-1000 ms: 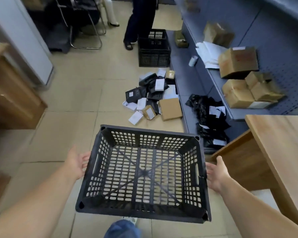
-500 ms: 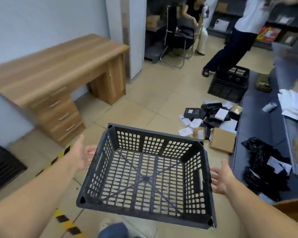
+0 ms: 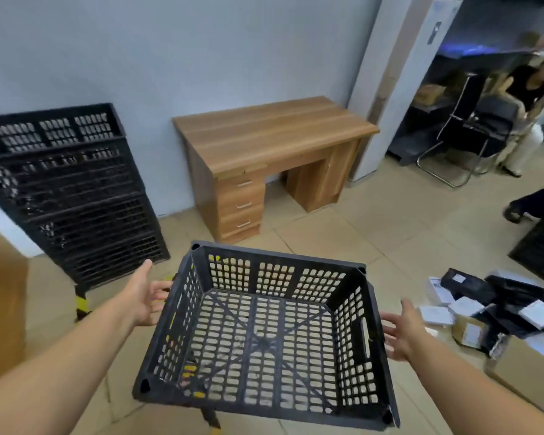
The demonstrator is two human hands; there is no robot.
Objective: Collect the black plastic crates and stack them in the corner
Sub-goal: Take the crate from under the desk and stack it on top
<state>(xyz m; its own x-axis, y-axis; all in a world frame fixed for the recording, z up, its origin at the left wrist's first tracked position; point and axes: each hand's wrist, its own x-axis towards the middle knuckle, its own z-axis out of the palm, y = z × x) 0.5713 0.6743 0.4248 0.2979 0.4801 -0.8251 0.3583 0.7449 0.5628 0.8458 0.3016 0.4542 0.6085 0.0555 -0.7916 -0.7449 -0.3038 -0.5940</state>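
- We carry one black crate [image 3: 264, 334] level in front of us, open side up and empty, its long axis running across us from one hand to the other.
- Our left hand [image 3: 146, 298] lies on the crate's left end wall, palm inward, with the fingers reaching round the wall near the handle slot. We cannot tell how tightly they curl, since the wall hides their tips.
- Our right hand [image 3: 401, 332] is at the crate's right end wall by the handle slot, fingers spread and fairly straight, so it looks more like a pressing hold than a curled grip.
- Beyond the crate and to its left, the stack of crates [image 3: 66, 189] stands on the floor against the wall. That puts it nearer our left hand than our right.
- We judge the coming move to be a swing of the crate leftward and forward, then a lift over the stack's top rim to nest it squarely.
- The worktop [image 3: 274, 130] stands to the right of the stack, against the same wall.
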